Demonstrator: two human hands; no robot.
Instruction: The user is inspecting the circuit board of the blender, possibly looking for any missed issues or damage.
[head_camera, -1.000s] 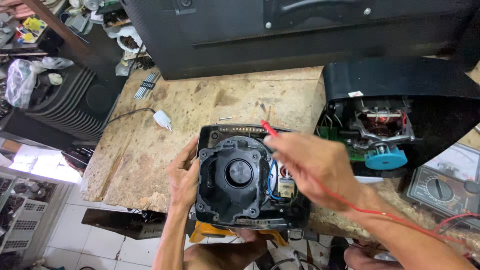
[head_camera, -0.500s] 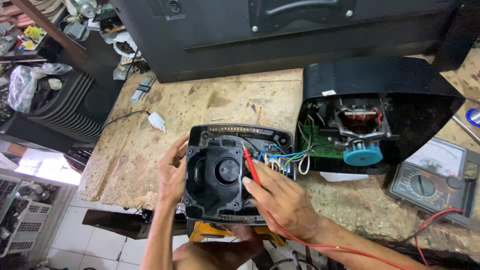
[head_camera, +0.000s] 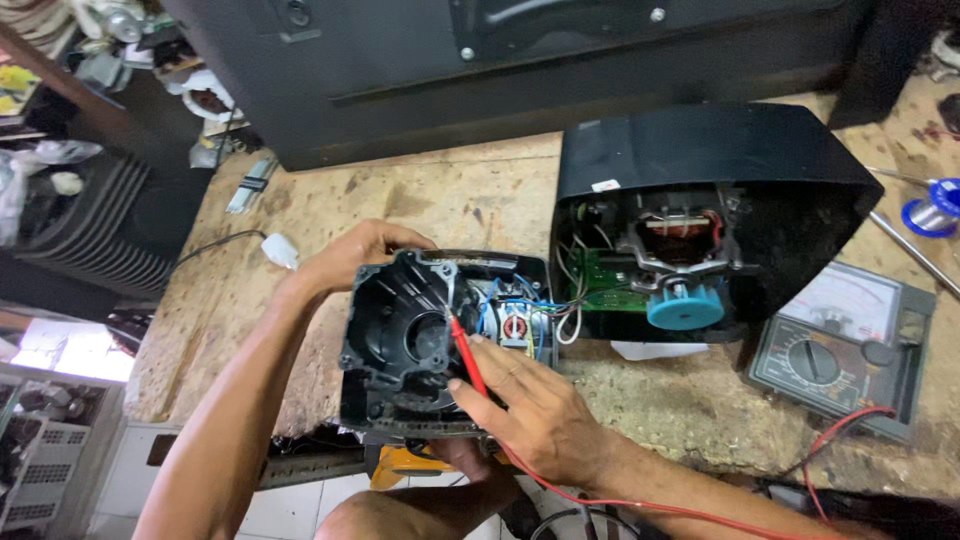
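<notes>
Probing in progress: right hand (head_camera: 540, 410) is pinching red test probe (head_camera: 465, 350), its tip entering the opened black housing (head_camera: 430, 340) at the table (head_camera: 300, 290) edge; left hand (head_camera: 350, 255) is gripping the housing's far rim (meter (head_camera: 840, 350) lying well apart). Next move is likely calling for steady tip contact.

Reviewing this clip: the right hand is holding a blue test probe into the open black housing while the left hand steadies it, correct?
Not quite. The head view shows the right hand holding a red test probe, not blue, into the open black housing, which the left hand steadies.
</notes>
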